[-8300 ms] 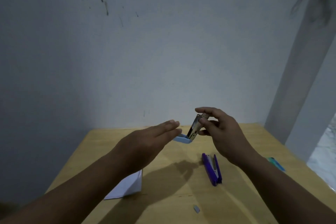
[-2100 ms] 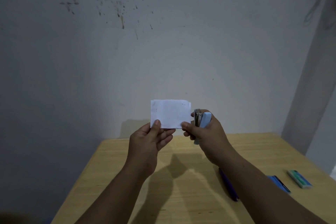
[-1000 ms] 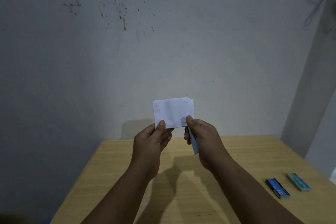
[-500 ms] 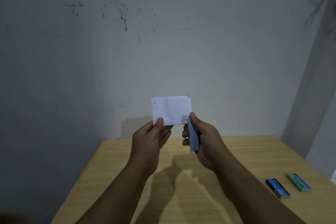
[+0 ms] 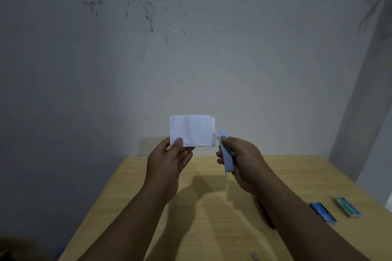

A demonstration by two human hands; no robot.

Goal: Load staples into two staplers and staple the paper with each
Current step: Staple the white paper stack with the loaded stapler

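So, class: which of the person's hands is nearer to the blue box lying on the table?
Right. The right hand, gripping the light blue stapler, is up and left of the blue box. The left hand, pinching the paper, is farther left.

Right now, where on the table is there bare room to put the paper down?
Bare wood shows along the table's left side, beside the left forearm, and between the two arms. The right edge is crowded by the blue box and green box.

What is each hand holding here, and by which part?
Left hand pinches the folded white paper at its lower-left corner; right hand grips the light blue stapler around its middle.
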